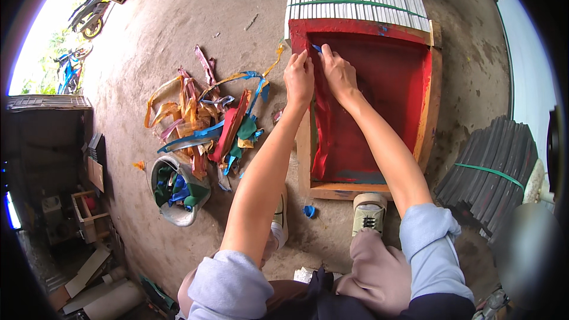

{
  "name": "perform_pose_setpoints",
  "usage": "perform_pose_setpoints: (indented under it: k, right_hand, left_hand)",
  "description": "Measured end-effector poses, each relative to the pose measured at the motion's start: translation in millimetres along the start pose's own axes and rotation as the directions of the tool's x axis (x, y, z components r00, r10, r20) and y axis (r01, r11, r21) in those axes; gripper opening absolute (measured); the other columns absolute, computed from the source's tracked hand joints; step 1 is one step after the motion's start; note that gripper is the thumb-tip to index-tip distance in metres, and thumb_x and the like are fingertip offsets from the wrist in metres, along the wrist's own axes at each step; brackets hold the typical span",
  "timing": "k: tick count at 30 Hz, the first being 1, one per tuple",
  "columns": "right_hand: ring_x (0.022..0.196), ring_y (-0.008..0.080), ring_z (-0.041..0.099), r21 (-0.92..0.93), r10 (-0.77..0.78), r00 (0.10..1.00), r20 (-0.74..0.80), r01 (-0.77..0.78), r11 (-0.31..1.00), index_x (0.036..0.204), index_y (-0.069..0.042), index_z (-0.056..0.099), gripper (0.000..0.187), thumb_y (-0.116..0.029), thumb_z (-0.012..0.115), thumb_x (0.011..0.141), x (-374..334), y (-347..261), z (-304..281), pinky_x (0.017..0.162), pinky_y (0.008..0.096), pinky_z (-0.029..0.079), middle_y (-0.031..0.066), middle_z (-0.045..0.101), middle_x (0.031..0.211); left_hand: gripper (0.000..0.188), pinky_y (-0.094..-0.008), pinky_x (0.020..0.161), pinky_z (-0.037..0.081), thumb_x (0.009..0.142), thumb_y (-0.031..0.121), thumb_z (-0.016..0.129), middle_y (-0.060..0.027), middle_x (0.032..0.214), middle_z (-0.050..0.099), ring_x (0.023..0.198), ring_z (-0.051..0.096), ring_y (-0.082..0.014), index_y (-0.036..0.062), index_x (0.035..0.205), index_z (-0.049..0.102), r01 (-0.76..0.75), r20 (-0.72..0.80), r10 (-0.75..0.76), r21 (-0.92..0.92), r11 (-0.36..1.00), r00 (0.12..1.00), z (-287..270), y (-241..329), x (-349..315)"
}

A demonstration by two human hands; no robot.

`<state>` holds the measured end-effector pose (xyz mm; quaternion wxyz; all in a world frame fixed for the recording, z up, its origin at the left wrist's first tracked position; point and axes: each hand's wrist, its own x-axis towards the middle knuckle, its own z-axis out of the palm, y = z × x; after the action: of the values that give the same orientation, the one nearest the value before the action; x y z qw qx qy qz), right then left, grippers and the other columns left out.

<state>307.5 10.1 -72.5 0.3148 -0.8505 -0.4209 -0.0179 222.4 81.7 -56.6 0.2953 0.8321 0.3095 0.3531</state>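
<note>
A wooden frame [434, 101] stretched with a dark red sheet [379, 106] lies on the floor in front of me. A loose, wrinkled red strip [322, 136] hangs along its left inner side. At the upper left corner, my left hand [299, 78] is closed, its fingertips pinching the red strip at the frame's edge. Just right of it, inside the frame, my right hand [339, 72] is closed round a small blue tool [317, 48]; most of the tool is hidden by the fingers.
White slats [355, 3] bound with green strap stand behind the frame; dark bound slats [489, 172] lie right. Left are a pile of coloured strips [216, 121] and a bucket [178, 216] of scraps. A blue scrap [309, 211] lies by my shoes [368, 216].
</note>
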Motion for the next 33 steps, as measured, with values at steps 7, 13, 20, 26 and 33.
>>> perform_pose_setpoints:
  k: [7, 13, 20, 26, 33]
  right_hand:
    - [0.068, 0.0382, 0.064, -0.003, 0.01, 1.0, -0.007, -0.01, 1.0, 0.1, -0.008, 0.044, 0.017, -0.024, 0.042, 0.096, 2.6, 2.5, -1.0, 0.054, 0.0477, 0.053, 0.0172, 0.063, 0.078]
    - [0.068, 0.0385, 0.064, 0.005, 0.005, 1.0, 0.025, -0.005, 1.0, 0.101, -0.007, 0.044, 0.018, -0.024, 0.041, 0.097, -13.3, 6.9, -2.2, 0.054, 0.0476, 0.053, 0.0174, 0.063, 0.079]
    - [0.067, 0.0381, 0.064, -0.042, 0.019, 1.0, 0.01, -0.018, 0.999, 0.102, -0.008, 0.044, 0.018, -0.025, 0.042, 0.096, -0.3, -0.3, -1.6, 0.053, 0.0471, 0.053, 0.0169, 0.063, 0.076]
    - [0.067, 0.0376, 0.065, -0.071, 0.008, 1.0, 0.016, -0.007, 0.997, 0.102, -0.008, 0.044, 0.019, -0.026, 0.041, 0.097, 3.0, 1.0, -1.5, 0.054, 0.0481, 0.053, 0.0179, 0.062, 0.074]
    - [0.068, 0.0386, 0.064, -0.102, 0.053, 0.996, 0.073, -0.046, 0.994, 0.101, -0.008, 0.044, 0.018, -0.025, 0.04, 0.097, -12.2, 4.7, -5.8, 0.055, 0.047, 0.053, 0.0189, 0.062, 0.076]
  left_hand:
    - [0.021, -0.0411, 0.064, 0.045, 0.084, 0.005, 0.056, -0.0175, 0.08, 0.055, 0.071, 0.057, -0.0344, -0.0022, 0.103, 0.062, -0.036, -0.032, 0.036, -0.001, 0.999, 0.999, 4.6, 6.2, -4.5]
    - [0.021, -0.0402, 0.063, 0.045, 0.085, 0.003, 0.055, -0.0168, 0.08, 0.054, 0.071, 0.057, -0.0332, -0.0018, 0.104, 0.062, 0.031, -0.041, -0.031, -0.008, 0.999, 0.999, -2.6, 2.4, -7.2]
    - [0.021, -0.0411, 0.065, 0.045, 0.085, 0.005, 0.055, -0.0174, 0.083, 0.055, 0.073, 0.057, -0.0343, -0.0033, 0.104, 0.061, -0.015, -0.081, 0.012, -0.041, 0.999, 0.997, 3.3, 3.2, -9.2]
    - [0.022, -0.0427, 0.069, 0.046, 0.086, 0.005, 0.054, -0.0205, 0.088, 0.057, 0.079, 0.058, -0.0376, -0.004, 0.105, 0.061, 0.022, -0.103, -0.029, -0.074, 0.997, 0.994, 8.1, 1.1, -11.1]
    - [0.022, -0.044, 0.072, 0.046, 0.085, 0.005, 0.053, -0.0201, 0.09, 0.058, 0.083, 0.058, -0.0384, -0.0034, 0.105, 0.061, 0.07, -0.122, -0.073, -0.033, 0.997, 0.99, 9.8, 2.7, -11.3]
